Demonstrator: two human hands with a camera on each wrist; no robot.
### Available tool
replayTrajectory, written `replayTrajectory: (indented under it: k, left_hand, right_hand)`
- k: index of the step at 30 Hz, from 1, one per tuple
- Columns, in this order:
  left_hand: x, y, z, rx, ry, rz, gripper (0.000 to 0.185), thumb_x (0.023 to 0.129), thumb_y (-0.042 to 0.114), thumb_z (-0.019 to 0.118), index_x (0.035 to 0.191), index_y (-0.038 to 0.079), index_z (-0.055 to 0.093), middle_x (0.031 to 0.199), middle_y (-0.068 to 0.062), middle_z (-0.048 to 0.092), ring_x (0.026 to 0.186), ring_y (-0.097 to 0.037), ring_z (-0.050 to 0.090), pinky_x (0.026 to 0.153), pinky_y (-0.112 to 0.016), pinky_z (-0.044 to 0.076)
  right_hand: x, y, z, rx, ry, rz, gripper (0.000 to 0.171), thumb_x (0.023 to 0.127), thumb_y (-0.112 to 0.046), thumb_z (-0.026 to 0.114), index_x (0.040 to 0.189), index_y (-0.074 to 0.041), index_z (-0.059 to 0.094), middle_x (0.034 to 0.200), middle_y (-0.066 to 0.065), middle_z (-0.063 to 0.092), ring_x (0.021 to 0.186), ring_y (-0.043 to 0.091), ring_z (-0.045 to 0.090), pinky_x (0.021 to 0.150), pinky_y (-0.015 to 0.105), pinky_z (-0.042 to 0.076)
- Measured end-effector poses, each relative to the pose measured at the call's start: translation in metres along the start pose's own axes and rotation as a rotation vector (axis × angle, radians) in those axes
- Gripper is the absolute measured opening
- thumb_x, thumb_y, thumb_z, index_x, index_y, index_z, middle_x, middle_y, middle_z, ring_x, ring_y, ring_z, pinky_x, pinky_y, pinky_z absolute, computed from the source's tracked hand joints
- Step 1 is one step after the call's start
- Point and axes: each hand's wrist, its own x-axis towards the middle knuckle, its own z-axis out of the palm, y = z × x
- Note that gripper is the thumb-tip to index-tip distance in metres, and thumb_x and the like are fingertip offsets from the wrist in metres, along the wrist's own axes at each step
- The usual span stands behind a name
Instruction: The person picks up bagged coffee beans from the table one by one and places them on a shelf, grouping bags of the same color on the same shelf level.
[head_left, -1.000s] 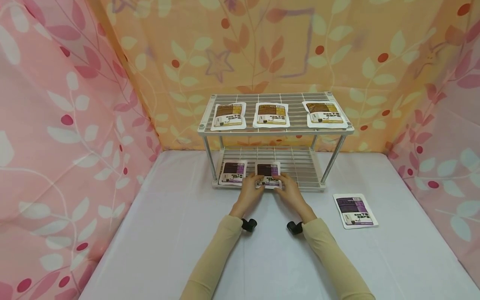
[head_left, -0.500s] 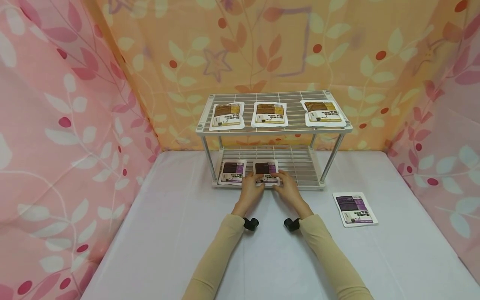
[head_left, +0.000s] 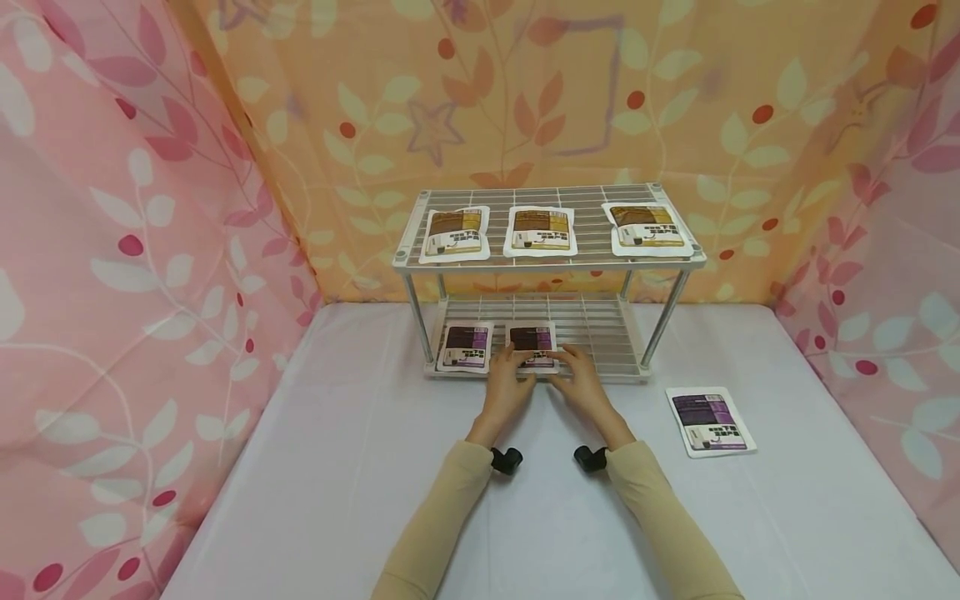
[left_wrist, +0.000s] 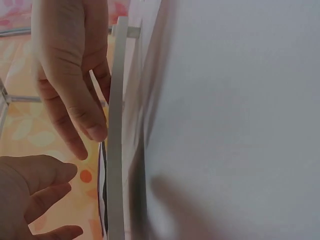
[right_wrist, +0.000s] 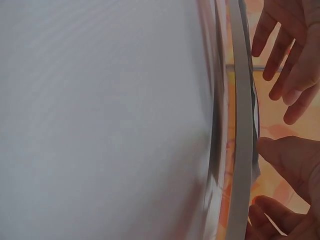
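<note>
A purple-and-white flat pouch (head_left: 532, 335) lies in the middle of the rack's lower shelf (head_left: 600, 332), near its front edge. My left hand (head_left: 507, 390) is at its left side, fingers extended and reaching over that edge. At the opposite side is my right hand (head_left: 585, 390), its fingers over the lower part of the pouch. In the right wrist view the right thumb (right_wrist: 272, 150) touches or nearly touches the pouch's thin edge. Left of this pouch lies a matching purple pouch (head_left: 466, 347), flat on the same shelf.
Three brown-and-yellow pouches (head_left: 540, 231) lie in a row on the rack's upper shelf (head_left: 495, 268). Another purple pouch (head_left: 711, 422) is on the white tablecloth (head_left: 337, 467) right of the rack. Metal posts (head_left: 666, 317) stand at the rack's corners. Patterned cloth (head_left: 510, 100) hangs behind.
Over the last second the middle purple pouch has shifted slightly left on the lower shelf. My left hand has moved a little to the right across its edge. The other pouches stay put.
</note>
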Motion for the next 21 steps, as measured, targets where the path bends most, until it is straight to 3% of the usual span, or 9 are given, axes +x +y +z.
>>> replayTrajectory:
  k: [11,21]
  left_hand:
    - [-0.017,0.012,0.012,-0.023,0.056,0.117,0.034,0.079,0.009,0.069,0.113,0.005,0.066,0.128,-0.027,0.051,0.126,-0.045,0.039,0.101,-0.058,0.033]
    - [-0.028,0.019,0.027,-0.097,0.01,0.125,0.034,0.079,0.009,0.068,0.113,0.007,0.065,0.132,-0.022,0.049,0.131,-0.041,0.034,0.104,-0.056,0.031]
  right_hand:
    - [-0.02,0.002,-0.019,0.008,0.079,-0.036,0.04,0.076,-0.002,0.072,0.114,0.004,0.061,0.127,0.034,0.046,0.117,0.051,0.041,0.096,0.063,0.032]
    - [-0.039,0.006,-0.032,0.035,0.172,0.025,0.039,0.074,0.003,0.071,0.112,0.0,0.063,0.126,0.032,0.048,0.116,0.048,0.041,0.094,0.061,0.031]
